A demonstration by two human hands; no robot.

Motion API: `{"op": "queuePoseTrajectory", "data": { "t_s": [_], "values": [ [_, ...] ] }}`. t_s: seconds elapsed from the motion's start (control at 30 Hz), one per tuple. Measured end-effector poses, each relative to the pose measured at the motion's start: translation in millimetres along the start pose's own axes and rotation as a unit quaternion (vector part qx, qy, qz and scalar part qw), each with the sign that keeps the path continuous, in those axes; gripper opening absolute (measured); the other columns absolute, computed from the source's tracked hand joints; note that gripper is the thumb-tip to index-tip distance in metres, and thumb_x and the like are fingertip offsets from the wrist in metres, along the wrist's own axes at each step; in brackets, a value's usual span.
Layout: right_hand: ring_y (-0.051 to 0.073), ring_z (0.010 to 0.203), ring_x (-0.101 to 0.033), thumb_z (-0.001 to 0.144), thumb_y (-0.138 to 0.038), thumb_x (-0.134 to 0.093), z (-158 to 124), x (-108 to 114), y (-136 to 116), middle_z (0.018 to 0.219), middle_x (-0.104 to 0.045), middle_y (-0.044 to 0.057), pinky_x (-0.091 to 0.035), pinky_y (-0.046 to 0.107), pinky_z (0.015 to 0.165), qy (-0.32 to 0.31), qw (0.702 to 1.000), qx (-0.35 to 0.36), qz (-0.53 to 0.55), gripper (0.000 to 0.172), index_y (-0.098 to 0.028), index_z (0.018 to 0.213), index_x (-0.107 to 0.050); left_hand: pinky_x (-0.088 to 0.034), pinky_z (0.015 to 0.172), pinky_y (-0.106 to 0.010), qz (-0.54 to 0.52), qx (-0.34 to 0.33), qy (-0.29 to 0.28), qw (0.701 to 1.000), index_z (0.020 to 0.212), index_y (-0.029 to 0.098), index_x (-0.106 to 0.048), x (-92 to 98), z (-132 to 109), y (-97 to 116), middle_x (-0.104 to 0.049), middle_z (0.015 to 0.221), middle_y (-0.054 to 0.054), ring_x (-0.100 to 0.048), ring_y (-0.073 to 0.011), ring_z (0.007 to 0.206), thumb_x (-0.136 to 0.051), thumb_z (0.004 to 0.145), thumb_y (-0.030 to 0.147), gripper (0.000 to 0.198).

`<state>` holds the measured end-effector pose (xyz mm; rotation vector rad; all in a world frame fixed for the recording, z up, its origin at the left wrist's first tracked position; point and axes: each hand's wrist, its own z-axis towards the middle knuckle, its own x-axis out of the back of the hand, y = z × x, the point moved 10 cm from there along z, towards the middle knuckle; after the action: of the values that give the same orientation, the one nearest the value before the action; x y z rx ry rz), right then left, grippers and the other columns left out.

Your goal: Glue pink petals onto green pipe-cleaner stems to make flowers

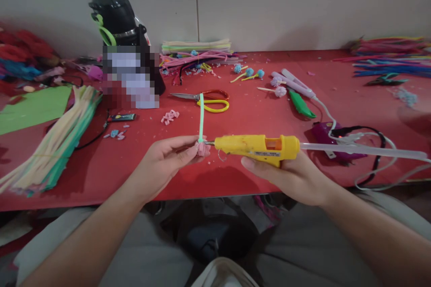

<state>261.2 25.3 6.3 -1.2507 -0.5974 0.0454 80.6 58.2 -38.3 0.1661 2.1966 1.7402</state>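
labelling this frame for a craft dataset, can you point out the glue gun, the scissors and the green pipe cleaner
glue gun (242, 144): head view, on the yellow barrel
scissors (183, 96): head view, on the metal blade
green pipe cleaner (201, 119): head view, on the middle of the upright stem

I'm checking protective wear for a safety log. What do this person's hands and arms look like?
Both are bare. The left hand and right hand wear no gloves, and no rings show on the visible fingers. Neither wrist carries a watch or band, and no sleeve covers either forearm down to the picture's edge.
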Motion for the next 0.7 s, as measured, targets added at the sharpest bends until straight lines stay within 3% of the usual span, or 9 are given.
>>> {"op": "queuePoseTrajectory", "data": {
  "t_s": [0.43,0.7],
  "values": [
    [0.022,0.113,-0.071,0.1,-0.032,-0.057,-1.0,-1.0,2.3,0.127,-0.072,-0.002,-0.056,0.035,0.101,-0.005,1.0,-0.011,-0.007,0.038,-0.035,0.137,-0.063,-0.056,0.097,-0.035,-0.035,-0.003,0.012,0.999,0.102,0.019,-0.081,-0.5,-0.5,1.8,-0.078,0.102,-0.008,-0.072,-0.0207,0.098,-0.08,0.081,0.027,0.023],
    [0.023,0.114,-0.07,0.099,-0.033,-0.057,-2.6,-2.2,5.5,0.123,-0.074,-0.001,-0.055,0.036,0.103,-0.014,1.0,-0.017,-0.01,0.037,-0.035,0.136,-0.064,-0.058,0.092,-0.032,-0.028,-0.02,0.015,0.999,0.104,0.021,-0.079,-0.9,1.3,4.2,-0.077,0.103,-0.007,-0.072,-0.0174,0.093,-0.08,0.082,0.026,0.022]
  ]
}}
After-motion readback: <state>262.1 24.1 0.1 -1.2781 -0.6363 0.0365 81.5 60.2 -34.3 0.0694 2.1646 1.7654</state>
